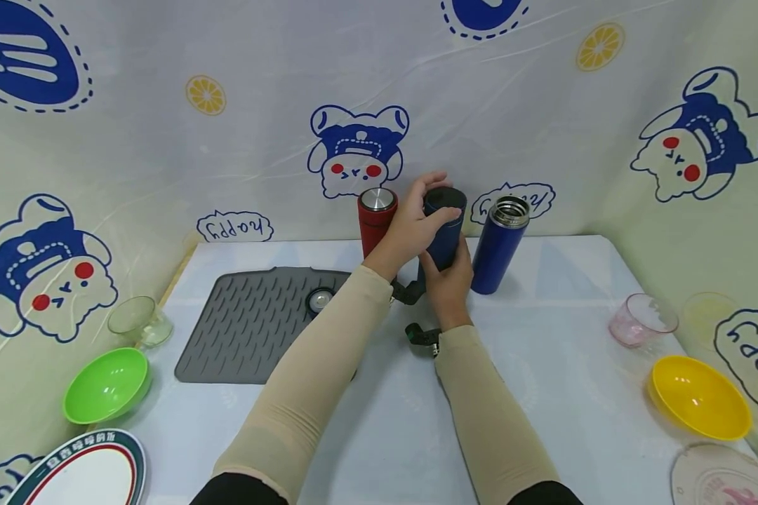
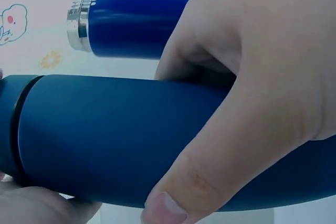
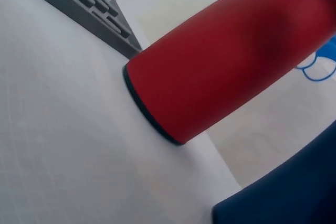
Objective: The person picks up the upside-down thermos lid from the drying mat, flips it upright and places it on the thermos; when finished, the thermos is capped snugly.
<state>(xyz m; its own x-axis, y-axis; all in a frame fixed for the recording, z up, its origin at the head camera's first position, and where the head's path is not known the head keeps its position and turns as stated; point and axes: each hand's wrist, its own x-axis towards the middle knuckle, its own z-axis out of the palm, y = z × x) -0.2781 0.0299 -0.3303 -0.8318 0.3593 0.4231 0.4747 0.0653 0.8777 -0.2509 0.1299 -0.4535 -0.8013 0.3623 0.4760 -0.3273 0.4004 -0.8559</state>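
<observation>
A navy thermos bottle (image 1: 441,242) leans slightly between my two hands. My left hand (image 1: 413,223) grips its dark top (image 1: 445,200), thumb across the front and fingers behind. Lower down, my right hand (image 1: 450,284) holds the body; in the left wrist view its thumb (image 2: 184,198) wraps the smooth side, below a dark seam under the lid (image 2: 10,129). To the right stands a blue thermos bottle (image 1: 500,249), its steel mouth (image 1: 510,212) uncovered. A red thermos bottle (image 1: 375,223) with a steel-topped lid stands left of my hands; the right wrist view shows its black-rimmed base.
A grey ridged mat (image 1: 246,315) lies at left, with a round bottle lid (image 1: 320,300) on it. At the left edge are a glass (image 1: 140,321), a green bowl (image 1: 107,386) and a plate (image 1: 88,477). A pink glass (image 1: 643,319) and yellow bowl (image 1: 697,396) stand at right.
</observation>
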